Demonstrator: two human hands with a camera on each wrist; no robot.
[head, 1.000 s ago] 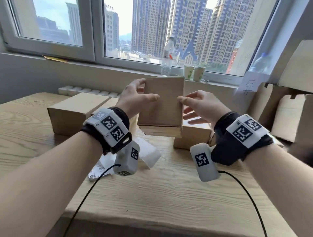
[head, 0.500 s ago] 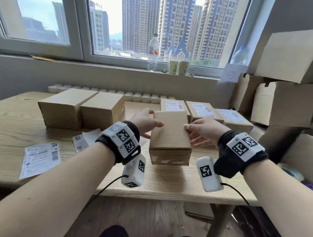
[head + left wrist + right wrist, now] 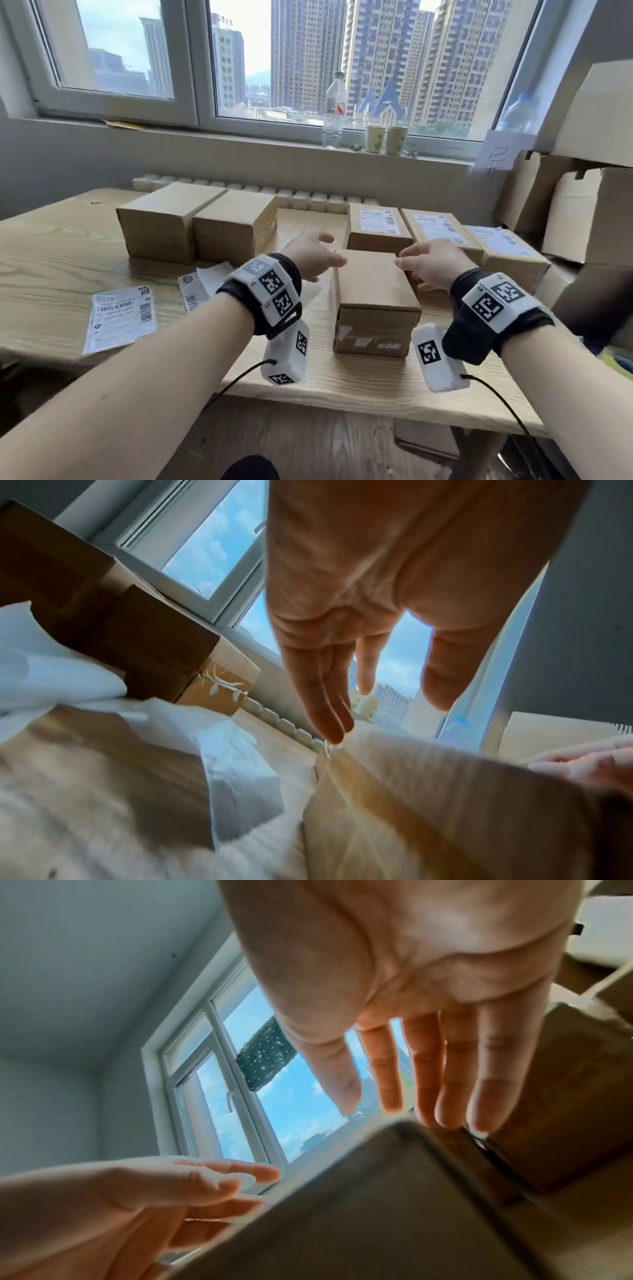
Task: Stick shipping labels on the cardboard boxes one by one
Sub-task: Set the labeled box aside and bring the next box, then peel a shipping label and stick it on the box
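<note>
Near the front edge of the wooden table (image 3: 102,240), in the head view, you have a plain cardboard box (image 3: 373,291) standing square to you with its bare top up, which looks like the staging spot for the next label. Your left hand (image 3: 313,255) and right hand (image 3: 433,265) flank its far end with relaxed, loosely spread fingers that grip nothing. The loose shipping label (image 3: 120,318) lies flat, well off to your left, and a second label (image 3: 191,291) sits between it and your left wrist, partly under a curl of white backing paper (image 3: 214,274). Three labelled boxes (image 3: 376,222) line up behind the box; two unlabelled boxes (image 3: 198,222) wait side by side at far left, so the sorting seems deliberate. The box is brown, closed, its near face scarred with torn white tape remnants.

From the left wrist view, your left hand (image 3: 359,601) hangs flat, the fingers (image 3: 325,696) straight and mostly together, the thumb apart. Their tips are just over the blurred box (image 3: 445,804) corner; whether they touch it, I cannot tell.

From the right wrist view, your right hand (image 3: 411,988) is likewise flat, fingers (image 3: 455,1069) straight and slightly fanned, tips at the box (image 3: 377,1204) edge. Your left hand (image 3: 137,1191) shows opposite, holding nothing.
</note>
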